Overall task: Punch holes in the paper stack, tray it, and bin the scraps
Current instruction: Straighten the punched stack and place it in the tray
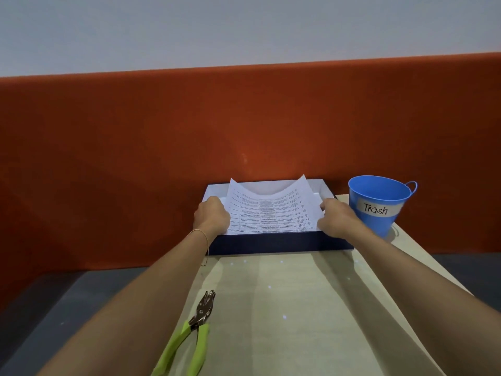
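**Both hands hold the paper stack in the tray**

The white printed paper stack [271, 213] sits inside the shallow rectangular tray [279, 244], which is dark blue outside and white inside. The sheets bow: their left and right edges are lifted and their middle sags toward the tray floor. Their far corners curl up above the tray's far wall.

The left hand [212, 215] is at the tray's left side, fingers curled round the left edge of the paper stack and gripping it. The right hand [337, 219] is at the tray's right side and pinches the right edge of the sheets in the same way. A thin gold bracelet [203, 234] circles the left wrist.

The tray stands at the far end of the pale wooden bench [298, 294], its back against an orange fabric partition [162, 145].

Just right of the tray stands a round blue metal bucket [379, 207] with a small loop handle and a label reading "Trash". The right hand covers the gap between the two, so I cannot tell whether they touch.

On the near side of the tray, well apart from it and toward the left edge of the bench, lies a metal hole punch with lime-green handles [195, 329]. Its handles are spread and its head points toward the tray.

Between the tray and the punch, tiny white paper scraps [284, 317] are scattered over the bench top.
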